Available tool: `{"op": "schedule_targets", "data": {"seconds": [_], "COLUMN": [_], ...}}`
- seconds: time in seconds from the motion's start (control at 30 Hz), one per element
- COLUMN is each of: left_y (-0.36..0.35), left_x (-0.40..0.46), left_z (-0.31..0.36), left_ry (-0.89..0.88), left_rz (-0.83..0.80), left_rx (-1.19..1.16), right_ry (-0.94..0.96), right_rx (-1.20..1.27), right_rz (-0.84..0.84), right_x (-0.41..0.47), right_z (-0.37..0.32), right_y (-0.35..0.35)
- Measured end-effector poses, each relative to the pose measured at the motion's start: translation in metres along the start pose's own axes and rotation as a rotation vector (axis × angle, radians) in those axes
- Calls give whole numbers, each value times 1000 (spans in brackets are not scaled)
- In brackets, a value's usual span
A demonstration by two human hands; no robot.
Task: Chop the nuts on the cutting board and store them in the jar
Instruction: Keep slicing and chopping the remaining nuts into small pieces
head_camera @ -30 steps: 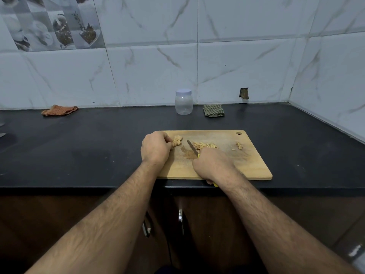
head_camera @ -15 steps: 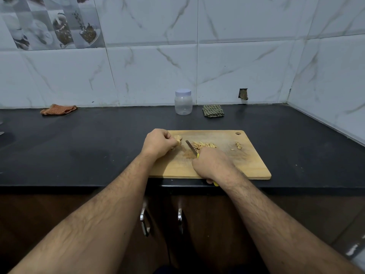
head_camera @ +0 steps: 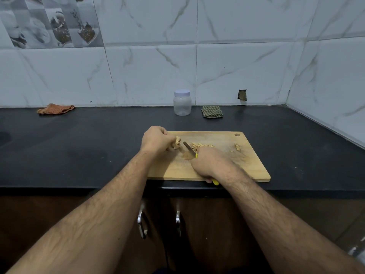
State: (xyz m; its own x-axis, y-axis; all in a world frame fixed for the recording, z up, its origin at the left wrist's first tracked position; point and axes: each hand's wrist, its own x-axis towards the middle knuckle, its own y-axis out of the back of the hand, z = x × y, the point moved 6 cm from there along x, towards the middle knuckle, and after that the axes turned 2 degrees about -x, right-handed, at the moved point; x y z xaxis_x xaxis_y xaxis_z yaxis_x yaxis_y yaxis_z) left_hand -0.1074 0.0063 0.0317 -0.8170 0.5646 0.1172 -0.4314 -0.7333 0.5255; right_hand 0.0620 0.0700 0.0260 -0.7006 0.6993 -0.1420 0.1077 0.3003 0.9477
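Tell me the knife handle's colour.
Yellow; the knife handle pokes out below the right hand, head view.

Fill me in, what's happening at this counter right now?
A person is chopping nuts on a cutting board. The left hand holds whole nuts in place, and the right hand grips a yellow-handled knife, blade angled toward them. A pile of cut slivers lies just right of the blade, and a few loose pieces sit near the board's far right corner. The jar stands by the wall, lid on and apparently empty, so nothing has been stored yet.
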Motion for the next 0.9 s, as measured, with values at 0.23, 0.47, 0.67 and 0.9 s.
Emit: {"op": "schedule_targets", "data": {"seconds": [0.23, 0.47, 0.67, 0.9], "left_y": [-25, -37, -36, -38], "left_x": [-13, -15, -15, -19], "left_z": [10, 4, 3, 6], "left_ry": [43, 71, 18, -38], "left_rz": [-297, -297, -290, -332], "left_rx": [35, 41, 70, 106], "right_ry": [-14, -11, -35, -51], "right_rx": [-11, -83, -106, -130], "right_rz": [50, 40, 2, -16], "right_x": [-6, -24, -27, -29], "right_z": [6, 6, 2, -5], "right_y": [7, 11, 13, 10]}}
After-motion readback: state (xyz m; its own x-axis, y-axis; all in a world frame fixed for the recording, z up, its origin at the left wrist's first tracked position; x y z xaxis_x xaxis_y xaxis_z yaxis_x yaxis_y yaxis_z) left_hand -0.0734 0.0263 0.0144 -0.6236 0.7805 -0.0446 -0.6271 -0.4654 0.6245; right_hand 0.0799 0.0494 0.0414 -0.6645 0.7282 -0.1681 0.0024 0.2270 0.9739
